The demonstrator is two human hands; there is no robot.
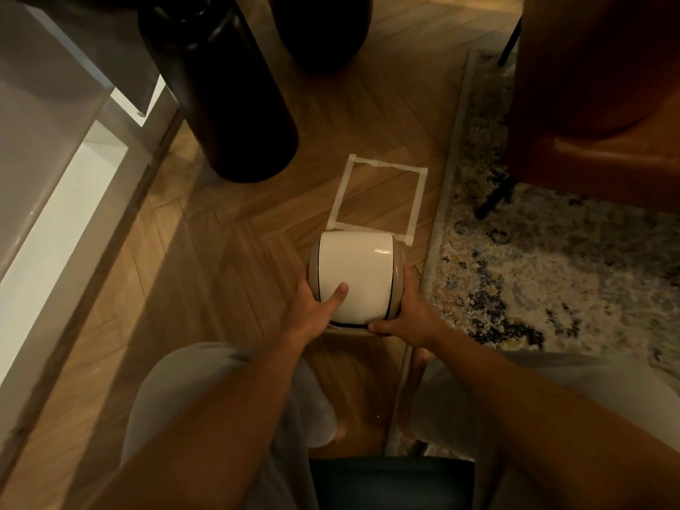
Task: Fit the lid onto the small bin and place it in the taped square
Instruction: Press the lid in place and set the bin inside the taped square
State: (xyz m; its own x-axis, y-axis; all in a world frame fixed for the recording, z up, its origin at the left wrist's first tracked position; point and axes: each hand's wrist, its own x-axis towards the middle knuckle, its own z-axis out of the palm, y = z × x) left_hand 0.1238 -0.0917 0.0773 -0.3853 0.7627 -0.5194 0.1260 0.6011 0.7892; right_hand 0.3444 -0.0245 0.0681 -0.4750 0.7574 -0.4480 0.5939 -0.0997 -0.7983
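Observation:
The small bin (399, 274) is beige, and a glossy white swing lid (355, 266) sits on top of it. It is just in front of the taped square (379, 196), overlapping the square's near edge. My left hand (316, 307) grips the bin's left side with the thumb lying on the white lid. My right hand (408, 314) holds the right side and near rim. The bin's body below the lid is hidden from this angle, so I cannot tell whether it rests on the wooden floor.
A tall black vase (228, 86) stands left of the square and a second dark round one (320, 27) behind it. A patterned rug (552, 270) and an orange chair (596, 86) lie to the right. A white cabinet (55, 160) runs along the left.

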